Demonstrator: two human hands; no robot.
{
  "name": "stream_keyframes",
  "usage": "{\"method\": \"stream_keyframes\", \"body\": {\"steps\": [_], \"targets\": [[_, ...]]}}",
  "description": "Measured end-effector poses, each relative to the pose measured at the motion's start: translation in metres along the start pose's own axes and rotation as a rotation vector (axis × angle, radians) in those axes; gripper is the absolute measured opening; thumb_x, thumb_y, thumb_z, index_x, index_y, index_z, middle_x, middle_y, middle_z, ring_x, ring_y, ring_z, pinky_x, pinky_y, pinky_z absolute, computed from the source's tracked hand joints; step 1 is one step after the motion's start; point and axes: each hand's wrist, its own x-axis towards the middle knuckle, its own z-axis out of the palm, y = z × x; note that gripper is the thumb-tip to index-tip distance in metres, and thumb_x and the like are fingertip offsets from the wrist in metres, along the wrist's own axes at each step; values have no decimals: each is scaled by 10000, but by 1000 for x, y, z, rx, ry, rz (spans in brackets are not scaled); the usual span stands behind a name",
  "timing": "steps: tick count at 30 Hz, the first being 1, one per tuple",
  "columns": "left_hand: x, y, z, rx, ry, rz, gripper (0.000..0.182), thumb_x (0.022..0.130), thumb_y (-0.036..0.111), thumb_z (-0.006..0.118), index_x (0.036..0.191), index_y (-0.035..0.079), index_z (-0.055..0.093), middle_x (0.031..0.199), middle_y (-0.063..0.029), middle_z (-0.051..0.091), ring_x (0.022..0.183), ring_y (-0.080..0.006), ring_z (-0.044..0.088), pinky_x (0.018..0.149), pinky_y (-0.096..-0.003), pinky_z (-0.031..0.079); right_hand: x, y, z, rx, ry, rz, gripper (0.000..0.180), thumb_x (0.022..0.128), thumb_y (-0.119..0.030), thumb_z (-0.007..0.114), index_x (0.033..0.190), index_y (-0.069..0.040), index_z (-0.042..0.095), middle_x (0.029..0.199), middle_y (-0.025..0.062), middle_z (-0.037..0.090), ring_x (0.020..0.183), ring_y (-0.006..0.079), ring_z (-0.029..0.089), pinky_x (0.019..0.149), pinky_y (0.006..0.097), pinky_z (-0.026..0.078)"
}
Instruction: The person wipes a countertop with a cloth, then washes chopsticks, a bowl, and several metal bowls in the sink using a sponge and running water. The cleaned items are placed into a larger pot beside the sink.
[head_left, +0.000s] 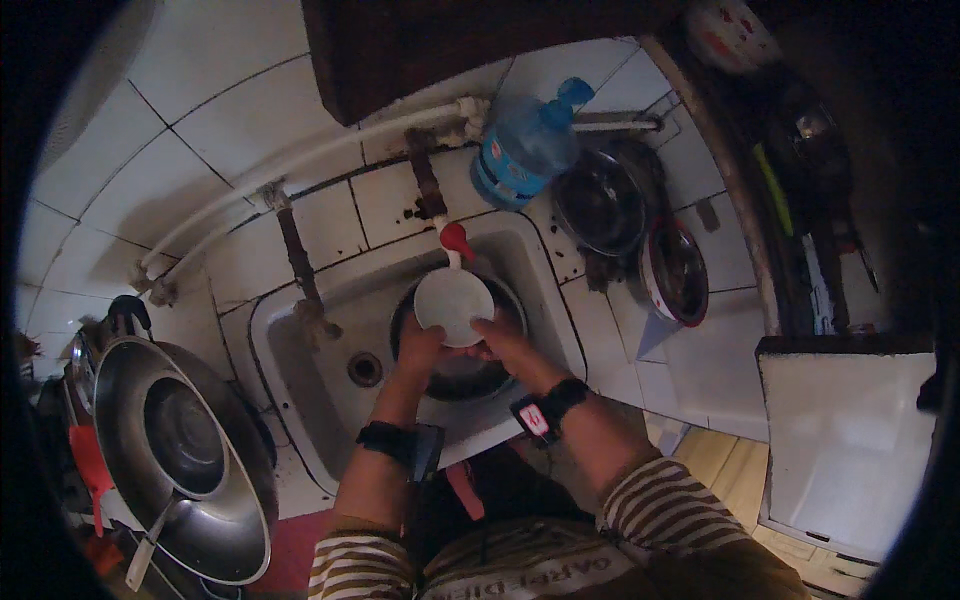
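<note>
A white bowl (454, 300) is held between my left hand (422, 341) and my right hand (504, 339), thumbs on its near rim. It is right under the spout of a faucet with a red handle (455, 238). Below the bowl, a dark round basin (474, 386) stands in the right half of the white sink (311, 397). The sink's drain hole (365, 369) shows to the left of that basin. Whether water runs from the spout I cannot tell.
A blue plastic water jug (517, 150) stands behind the sink, beside a dark pot (600, 202) and a red-rimmed bowl (675, 274). At left rests a large metal wok (232, 517) with a smaller bowl and a spoon inside. A second tap (300, 262) overhangs the sink's left part.
</note>
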Motion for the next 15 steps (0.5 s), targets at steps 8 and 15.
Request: {"method": "stream_keyframes", "body": {"steps": [8,15], "targets": [[-17,-13,3,450,-51,-237,235,857,141,614,1035,-5,662,973,-194,677,894,-289,696,579,-384,575,-19,-7,-37,-942,319,-386,469,842,-100,520,1305,-47,473,848,206,675,625,275,664,517,373,510],[10,-54,-49,1135,49,475,317,842,272,613,1081,67,656,1028,-160,677,929,-392,639,816,-452,520,-117,-78,-43,-1556,494,-793,547,835,-129,563,1376,-139,483,795,121,638,694,269,655,587,374,511]]}}
